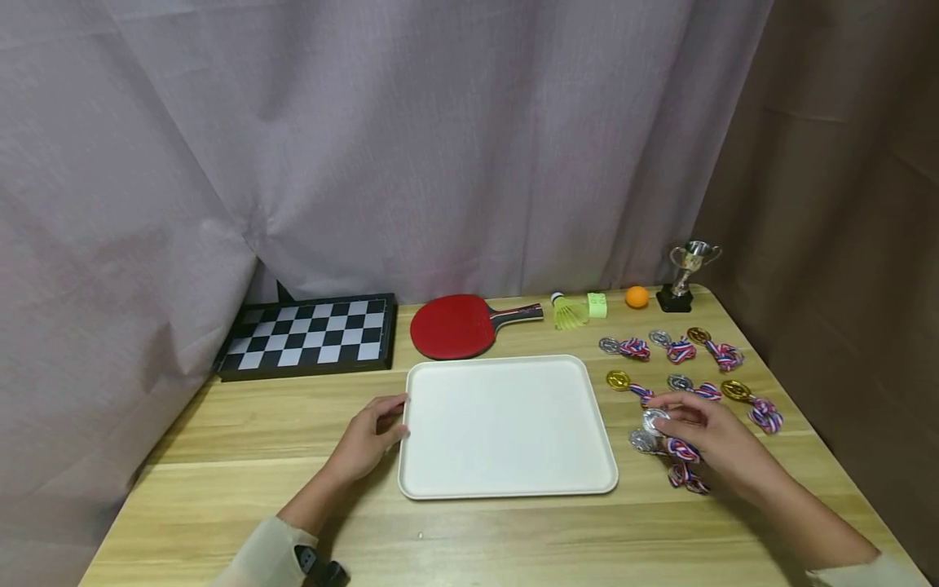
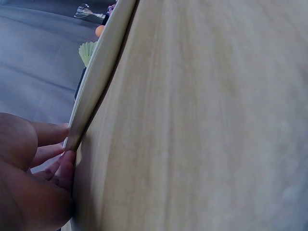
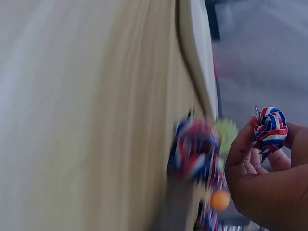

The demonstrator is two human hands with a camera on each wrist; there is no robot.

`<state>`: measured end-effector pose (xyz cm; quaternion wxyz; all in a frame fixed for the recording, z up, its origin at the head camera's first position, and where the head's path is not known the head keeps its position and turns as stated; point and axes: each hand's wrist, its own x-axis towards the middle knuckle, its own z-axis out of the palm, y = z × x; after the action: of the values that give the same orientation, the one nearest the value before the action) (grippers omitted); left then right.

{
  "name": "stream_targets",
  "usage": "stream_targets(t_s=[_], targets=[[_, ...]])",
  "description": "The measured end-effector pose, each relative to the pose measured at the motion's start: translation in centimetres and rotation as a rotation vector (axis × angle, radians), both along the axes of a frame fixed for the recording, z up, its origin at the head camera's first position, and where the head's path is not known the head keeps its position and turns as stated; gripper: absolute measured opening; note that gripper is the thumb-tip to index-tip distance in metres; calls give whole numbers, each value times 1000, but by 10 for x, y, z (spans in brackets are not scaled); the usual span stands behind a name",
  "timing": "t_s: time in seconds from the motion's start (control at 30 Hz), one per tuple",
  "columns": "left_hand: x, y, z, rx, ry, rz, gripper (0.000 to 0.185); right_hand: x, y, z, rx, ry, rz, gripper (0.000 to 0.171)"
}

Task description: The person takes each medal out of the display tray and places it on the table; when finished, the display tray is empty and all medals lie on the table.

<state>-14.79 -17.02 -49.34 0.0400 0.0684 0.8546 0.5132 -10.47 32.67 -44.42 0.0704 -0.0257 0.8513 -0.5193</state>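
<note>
A white rectangular tray (image 1: 506,428) lies on the wooden table. At its left rim is my left hand (image 1: 367,436), fingertips and thumb touching the edge; the left wrist view shows this hand (image 2: 33,173) against the rim. Above the table, right of the tray, my right hand (image 1: 707,432) pinches a silver medal (image 1: 655,421) between thumb and fingers. Its bundled red, white and blue ribbon (image 3: 270,129) shows in the right wrist view. Just below lie another silver medal (image 1: 643,441) and ribbon bundles (image 1: 688,479).
Several gold and silver medals with bundled ribbons (image 1: 635,349) lie right of the tray. Along the back are a chessboard (image 1: 308,334), a red table tennis bat (image 1: 452,328), a yellow shuttlecock (image 1: 569,312), a light-green block (image 1: 597,305), an orange ball (image 1: 637,297) and a small trophy (image 1: 685,273).
</note>
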Motion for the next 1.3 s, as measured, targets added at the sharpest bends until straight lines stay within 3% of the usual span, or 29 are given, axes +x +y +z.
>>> stream_targets(t_s=[0.2,0.4,0.5,0.7,1.1,1.3], targets=[[0,-1,-1,-8,-4,4,49,10,42,-11,68,-1,-53,37],[-1,-1,-3,-8,-2,2,49,13,60,-23,115,-27,-75,36],[-1,-1,-3,-5,-3,0,50,13,61,-28,156,4,-88,35],[-1,-1,-2,-8,-8,2,50,12,58,-34,340,160,-93,27],[-2,-2,-2,-10,-14,9,50,6,58,-28,464,120,-69,25],[-4,-3,-3,-9,-9,8,49,2,54,-21,498,188,-58,22]])
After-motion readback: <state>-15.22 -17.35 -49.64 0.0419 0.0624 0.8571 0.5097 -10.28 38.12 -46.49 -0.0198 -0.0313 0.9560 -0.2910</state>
